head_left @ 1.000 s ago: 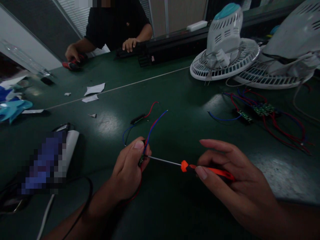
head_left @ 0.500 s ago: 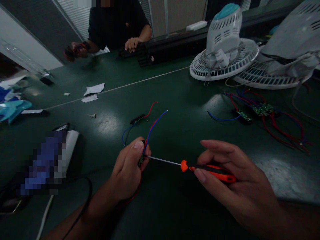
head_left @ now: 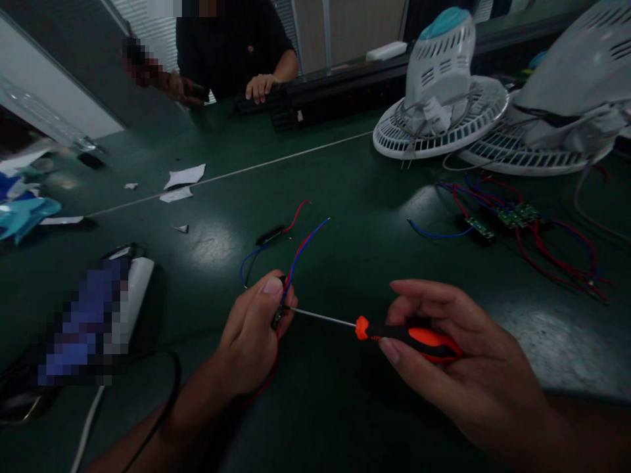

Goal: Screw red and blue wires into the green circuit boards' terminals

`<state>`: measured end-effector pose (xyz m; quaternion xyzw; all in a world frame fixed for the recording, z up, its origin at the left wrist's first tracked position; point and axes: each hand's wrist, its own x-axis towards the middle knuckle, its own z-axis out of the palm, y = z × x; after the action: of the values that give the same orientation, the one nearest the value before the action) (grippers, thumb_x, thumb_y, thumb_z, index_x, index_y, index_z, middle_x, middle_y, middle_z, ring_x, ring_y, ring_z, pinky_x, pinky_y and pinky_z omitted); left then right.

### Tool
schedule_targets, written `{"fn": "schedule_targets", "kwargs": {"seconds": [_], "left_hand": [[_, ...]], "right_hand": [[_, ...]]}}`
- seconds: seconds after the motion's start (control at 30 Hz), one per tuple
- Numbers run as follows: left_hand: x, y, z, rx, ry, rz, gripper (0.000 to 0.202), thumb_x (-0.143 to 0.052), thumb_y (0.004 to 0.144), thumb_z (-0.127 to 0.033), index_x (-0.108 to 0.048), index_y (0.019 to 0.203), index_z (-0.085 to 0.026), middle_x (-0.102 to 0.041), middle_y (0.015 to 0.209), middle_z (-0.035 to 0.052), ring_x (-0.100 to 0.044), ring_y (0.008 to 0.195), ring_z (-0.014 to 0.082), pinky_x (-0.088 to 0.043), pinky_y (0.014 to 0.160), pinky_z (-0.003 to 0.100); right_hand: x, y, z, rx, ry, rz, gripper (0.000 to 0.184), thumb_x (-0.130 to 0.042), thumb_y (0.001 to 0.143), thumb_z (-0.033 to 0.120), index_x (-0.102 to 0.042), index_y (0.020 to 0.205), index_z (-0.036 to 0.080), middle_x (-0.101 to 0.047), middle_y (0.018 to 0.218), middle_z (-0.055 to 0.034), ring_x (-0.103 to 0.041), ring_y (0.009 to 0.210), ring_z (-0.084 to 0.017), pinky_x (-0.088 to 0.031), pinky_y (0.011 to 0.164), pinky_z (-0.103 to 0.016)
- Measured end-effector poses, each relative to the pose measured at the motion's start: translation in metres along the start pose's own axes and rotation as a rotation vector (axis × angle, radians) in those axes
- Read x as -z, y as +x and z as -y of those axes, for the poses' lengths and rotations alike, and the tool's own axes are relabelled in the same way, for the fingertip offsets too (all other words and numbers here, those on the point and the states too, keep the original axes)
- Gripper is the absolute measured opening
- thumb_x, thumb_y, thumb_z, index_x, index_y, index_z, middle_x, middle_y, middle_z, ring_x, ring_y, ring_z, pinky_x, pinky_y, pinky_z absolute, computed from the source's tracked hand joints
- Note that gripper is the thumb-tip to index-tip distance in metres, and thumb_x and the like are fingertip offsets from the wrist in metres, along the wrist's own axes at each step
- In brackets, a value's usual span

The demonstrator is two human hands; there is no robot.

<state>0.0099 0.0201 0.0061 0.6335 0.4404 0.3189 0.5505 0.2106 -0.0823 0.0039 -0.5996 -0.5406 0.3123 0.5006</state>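
My left hand (head_left: pixel 256 328) pinches a small circuit board (head_left: pixel 277 318) with red and blue wires (head_left: pixel 300 255), its fingers hiding much of the board. An orange and black screwdriver (head_left: pixel 414 339) lies across the fingers of my right hand (head_left: pixel 473 361), held near the front of its handle by thumb and fingers. The shaft points left, and its tip meets the board or ends right at it; the exact contact is too small to see. Just beyond my left hand, another small board (head_left: pixel 270 235) with a red and a blue wire lies on the green table (head_left: pixel 355 197).
Several wired boards (head_left: pixel 515 215) lie at the right. Behind them stand white fan parts (head_left: pixel 444 118). At the left are a pixelated object (head_left: pixel 83 322) and a black cable (head_left: pixel 172 387). Paper scraps (head_left: pixel 185 176) lie farther back. Across the table, a person (head_left: pixel 236 52) holds a blurred object.
The screwdriver handle has turned about its axis in my right hand, showing a different orange patch. My left hand stays put. The other person's hand has raised the object it holds.
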Motion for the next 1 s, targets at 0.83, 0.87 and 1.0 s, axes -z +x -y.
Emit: {"fn": "schedule_targets", "kwargs": {"seconds": [0.83,0.87,1.0], "left_hand": [[-0.0020,0.0006,-0.0024,-0.044,0.061,0.014,0.039,-0.031,0.097,-0.038,-0.048,0.067,-0.022,-0.040,0.056,-0.0042,-0.035,0.048,0.0124,-0.029,0.044,0.027],[-0.0021,0.0006,-0.0027,-0.042,0.060,0.016,0.039,-0.030,0.097,-0.038,-0.048,0.067,-0.022,-0.041,0.056,-0.0042,-0.035,0.048,0.0125,-0.030,0.044,0.027],[-0.0026,0.0007,-0.0040,-0.031,0.055,0.007,0.039,-0.031,0.096,-0.037,-0.048,0.065,-0.022,-0.041,0.056,-0.0040,-0.035,0.048,0.0127,-0.031,0.044,0.027]], "right_hand": [[0.0030,-0.0001,-0.0001,-0.005,-0.124,0.176,0.021,-0.054,0.091,0.025,-0.062,0.111,0.025,-0.077,0.085,-0.0001,-0.074,0.071,-0.013,-0.058,0.056,-0.019],[0.0025,-0.0006,-0.0003,0.001,-0.127,0.177,0.021,-0.049,0.095,0.025,-0.062,0.111,0.025,-0.076,0.078,0.0014,-0.073,0.065,-0.012,-0.056,0.053,-0.018],[0.0002,0.0002,-0.0005,0.010,-0.172,0.143,0.022,-0.046,0.095,0.021,-0.063,0.110,0.023,-0.069,0.061,0.0054,-0.067,0.052,-0.010,-0.052,0.046,-0.018]]}}
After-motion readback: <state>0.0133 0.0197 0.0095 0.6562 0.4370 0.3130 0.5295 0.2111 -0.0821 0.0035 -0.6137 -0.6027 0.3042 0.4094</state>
